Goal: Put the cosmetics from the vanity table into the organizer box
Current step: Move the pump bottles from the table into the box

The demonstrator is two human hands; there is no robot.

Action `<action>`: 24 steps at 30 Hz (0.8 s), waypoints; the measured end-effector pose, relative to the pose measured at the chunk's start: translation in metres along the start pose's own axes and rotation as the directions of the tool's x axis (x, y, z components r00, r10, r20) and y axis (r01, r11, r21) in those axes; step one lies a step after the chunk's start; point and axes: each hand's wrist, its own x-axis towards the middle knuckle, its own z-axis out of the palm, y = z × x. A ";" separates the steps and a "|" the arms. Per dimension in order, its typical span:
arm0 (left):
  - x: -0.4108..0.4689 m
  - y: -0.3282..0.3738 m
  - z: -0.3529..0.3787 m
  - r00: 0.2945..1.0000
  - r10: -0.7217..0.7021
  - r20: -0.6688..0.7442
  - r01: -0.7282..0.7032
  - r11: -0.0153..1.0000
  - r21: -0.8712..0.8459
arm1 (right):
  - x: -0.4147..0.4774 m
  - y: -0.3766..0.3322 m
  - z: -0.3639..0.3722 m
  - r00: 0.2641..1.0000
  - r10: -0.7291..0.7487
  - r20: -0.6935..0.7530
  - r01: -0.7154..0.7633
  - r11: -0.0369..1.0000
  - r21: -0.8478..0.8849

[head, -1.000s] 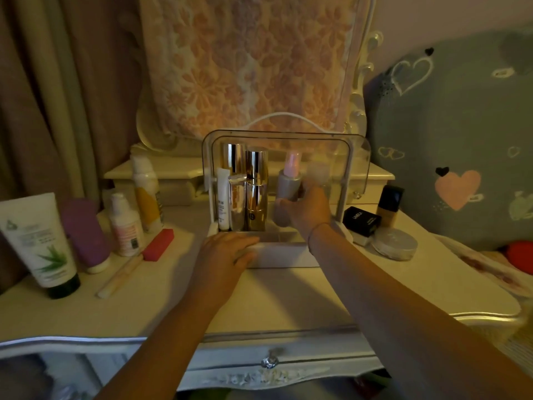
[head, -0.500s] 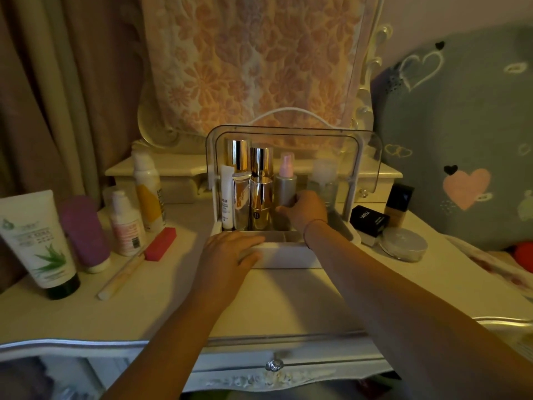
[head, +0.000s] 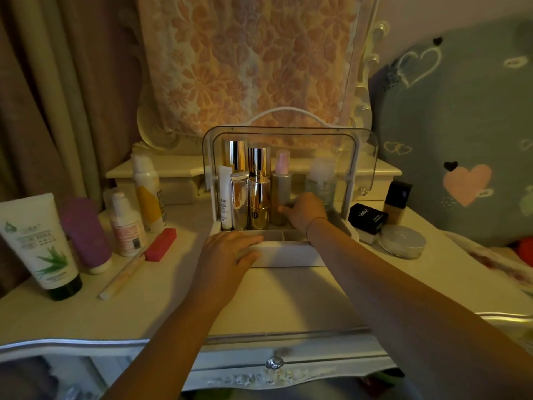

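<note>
Our left hand (head: 227, 252) lies flat and open on the front edge of the box (head: 288, 252), grasping nothing. Our right hand (head: 305, 212) reaches inside it, fingers loosely curled; we cannot tell whether they grip anything. Just left of that hand stands the pink-capped spray (head: 281, 186), just behind it the clear bottle (head: 321, 180). Further left are the gold bottles (head: 259, 194). Right of the hand, outside the box, lie the compact (head: 402, 241) and black carton (head: 367, 216).
</note>
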 end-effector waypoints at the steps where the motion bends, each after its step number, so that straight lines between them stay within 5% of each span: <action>1: 0.000 0.000 0.000 1.000 0.005 0.001 -0.005 1.000 0.005 | -0.007 0.001 -0.005 1.000 -0.027 0.006 0.027 0.999 0.027; 4: 0.000 0.001 -0.001 1.000 0.016 0.004 -0.016 1.000 0.009 | -0.041 0.007 -0.020 0.985 -0.171 -0.024 0.173 0.982 0.076; 8: -0.001 0.000 -0.001 1.000 0.014 0.003 -0.015 0.999 0.028 | -0.095 0.043 -0.043 0.888 -0.322 -0.328 0.385 0.910 0.151; 14: -0.001 0.004 -0.001 1.000 -0.015 0.019 0.013 0.998 0.064 | -0.080 0.118 -0.092 0.789 -0.048 -0.612 0.249 0.936 0.248; 19: -0.001 0.007 -0.003 1.000 -0.012 0.016 0.011 0.997 0.071 | -0.024 0.152 -0.113 0.885 0.192 -0.424 0.021 0.894 0.448; 24: -0.002 0.005 -0.003 1.000 -0.023 0.019 0.021 0.996 0.090 | 0.002 0.162 -0.115 0.936 0.168 -0.311 -0.023 0.907 0.420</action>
